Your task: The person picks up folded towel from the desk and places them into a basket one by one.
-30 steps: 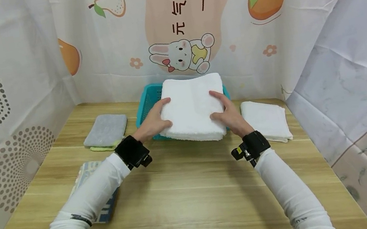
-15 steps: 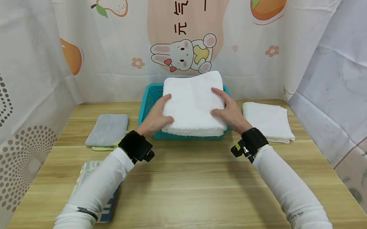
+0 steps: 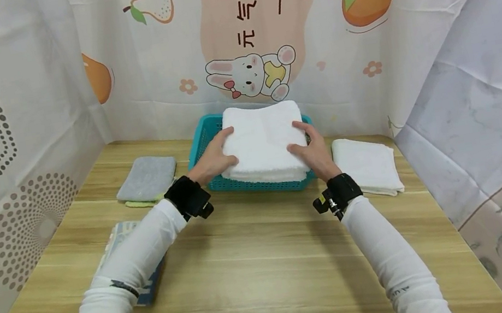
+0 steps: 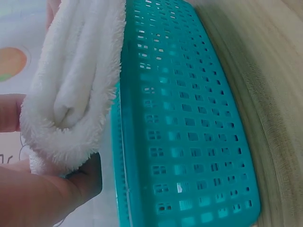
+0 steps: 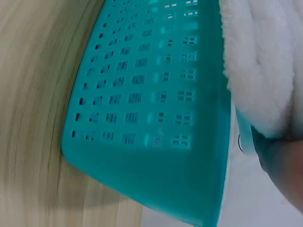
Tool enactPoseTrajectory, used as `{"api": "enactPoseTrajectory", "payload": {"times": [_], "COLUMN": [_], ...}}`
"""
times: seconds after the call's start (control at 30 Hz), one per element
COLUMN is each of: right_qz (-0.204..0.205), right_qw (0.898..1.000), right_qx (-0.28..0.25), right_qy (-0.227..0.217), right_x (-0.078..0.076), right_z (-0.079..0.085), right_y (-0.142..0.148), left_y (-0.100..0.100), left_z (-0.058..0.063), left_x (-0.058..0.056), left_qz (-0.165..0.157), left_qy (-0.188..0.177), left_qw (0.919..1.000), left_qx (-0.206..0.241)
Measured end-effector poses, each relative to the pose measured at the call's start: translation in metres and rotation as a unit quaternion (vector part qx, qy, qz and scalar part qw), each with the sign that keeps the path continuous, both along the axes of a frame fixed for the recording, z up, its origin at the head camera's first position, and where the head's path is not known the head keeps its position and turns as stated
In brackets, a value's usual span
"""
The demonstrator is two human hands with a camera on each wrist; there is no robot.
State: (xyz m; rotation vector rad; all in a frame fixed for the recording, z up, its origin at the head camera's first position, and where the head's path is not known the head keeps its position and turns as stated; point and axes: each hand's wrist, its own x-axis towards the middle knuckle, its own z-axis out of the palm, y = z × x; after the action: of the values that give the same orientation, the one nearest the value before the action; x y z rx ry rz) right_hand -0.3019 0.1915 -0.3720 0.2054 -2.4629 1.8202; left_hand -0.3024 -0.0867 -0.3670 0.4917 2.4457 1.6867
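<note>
A thick folded white towel point(image 3: 263, 140) lies level over the teal plastic basket point(image 3: 256, 184) at the back of the table. My left hand point(image 3: 213, 160) grips its left edge, thumb on top and fingers bent beneath, as the left wrist view shows. At the right edge my right hand point(image 3: 314, 156) holds the towel, its thumb over the top face. In the right wrist view, a fingertip point(image 5: 284, 165) sits under the towel's folded layers point(image 5: 260, 61), right above the basket rim. The towel hides most of the basket's inside.
A folded white cloth point(image 3: 365, 166) lies right of the basket. To the left are a grey cloth point(image 3: 147, 177) over a yellow-green one point(image 3: 139, 203), and a blue-and-white patterned cloth point(image 3: 119, 235) partly under my left sleeve. A printed curtain point(image 3: 154, 84) hangs behind the table.
The towel's front edge has come down and back, so more of the basket's front wall shows. Both hands have moved slightly with it, still at its sides.
</note>
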Motion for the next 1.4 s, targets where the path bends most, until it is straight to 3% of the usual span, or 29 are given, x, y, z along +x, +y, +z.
{"api": "enactPoseTrajectory", "payload": {"times": [0.17, 0.27, 0.3, 0.4, 0.5, 0.53, 0.73, 1.0, 1.4], "right_qz": [-0.035, -0.043, -0.044, -0.041, -0.041, -0.041, -0.062, -0.081, -0.041], "right_qw": [0.999, 0.999, 0.999, 0.998, 0.997, 0.997, 0.997, 0.996, 0.996], "right_qx": [0.001, 0.001, 0.000, -0.009, -0.014, -0.013, 0.002, 0.011, 0.021], "right_qy": [0.004, -0.018, -0.027, -0.050, -0.058, -0.057, -0.039, -0.047, -0.072], "right_x": [-0.003, -0.004, -0.005, -0.007, -0.008, -0.009, -0.015, -0.024, -0.033], "right_z": [-0.007, -0.012, -0.014, -0.017, -0.018, -0.018, -0.015, -0.014, -0.016], "right_y": [-0.003, -0.004, -0.005, -0.005, -0.005, -0.005, -0.007, -0.010, -0.010], "left_y": [0.000, -0.003, -0.006, -0.007, -0.005, -0.003, 0.001, 0.002, 0.003], "left_z": [-0.005, -0.020, -0.033, -0.043, -0.040, -0.029, -0.017, -0.018, -0.026], "left_x": [-0.001, -0.006, -0.013, -0.017, -0.013, -0.006, -0.002, -0.009, -0.019], "left_qz": [0.019, 0.012, -0.001, -0.015, -0.010, 0.001, 0.007, 0.013, 0.007], "left_qy": [-0.002, 0.014, 0.028, 0.036, 0.029, 0.019, 0.033, 0.059, 0.073], "left_qw": [0.9998, 0.9998, 0.9996, 0.9992, 0.9994, 0.9998, 0.9994, 0.9976, 0.9948], "left_qx": [-0.006, -0.011, 0.004, 0.007, 0.015, 0.001, -0.009, -0.034, -0.071]}}
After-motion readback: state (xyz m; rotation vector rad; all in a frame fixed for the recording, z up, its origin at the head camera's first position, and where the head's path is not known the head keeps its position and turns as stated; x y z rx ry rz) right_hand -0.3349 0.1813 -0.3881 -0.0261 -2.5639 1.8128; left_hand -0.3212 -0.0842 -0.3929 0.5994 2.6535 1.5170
